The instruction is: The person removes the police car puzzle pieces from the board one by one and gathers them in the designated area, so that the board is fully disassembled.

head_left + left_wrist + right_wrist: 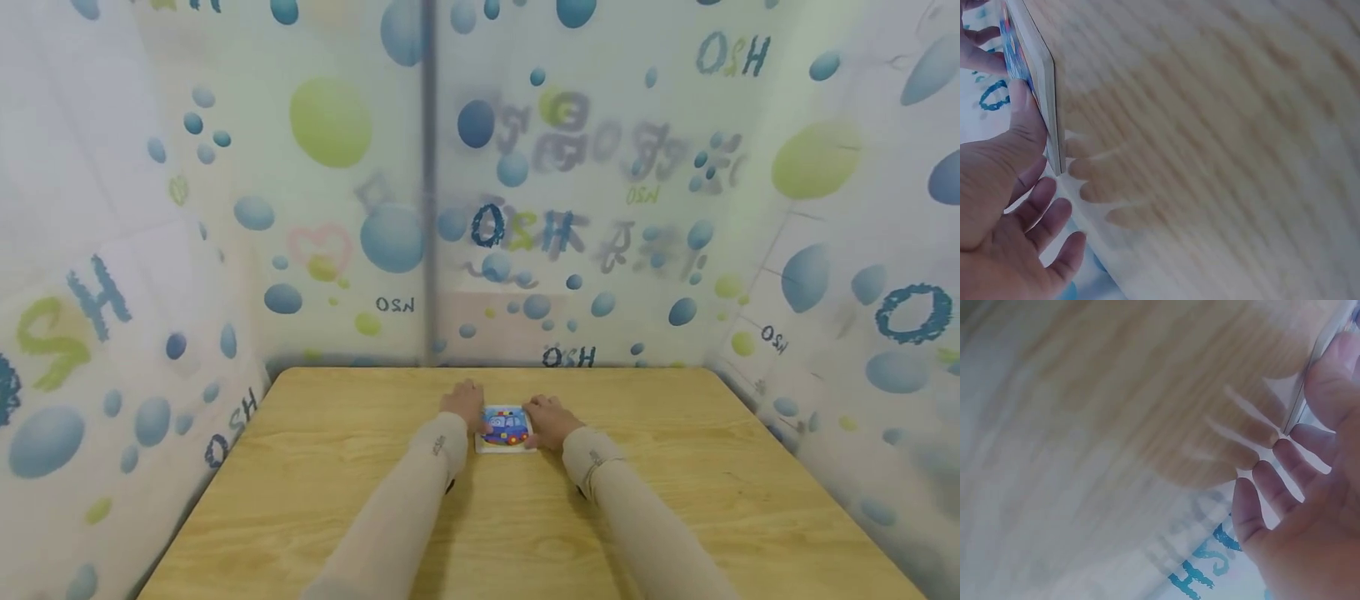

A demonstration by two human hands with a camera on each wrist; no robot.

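Observation:
A small square picture board (504, 429) with a pale rim lies on the wooden table, showing a blue cartoon car with a light on its roof. My left hand (465, 404) holds its left side. In the left wrist view, that hand's thumb (1019, 103) rests on the picture near the board's edge (1044, 69), while the other fingers are bent beyond the corner. My right hand (553, 422) holds the opposite side. The right wrist view shows its thumb (1329, 375) along the board's side and the index finger by the far corner; the remaining fingers are spread slightly.
The light wood table (337, 483) reaches a far edge against a wall covering (345, 250) printed with blue and green drops. Similar covering hangs at left and right. Finger reflections show on the glossy tabletop (1210, 125).

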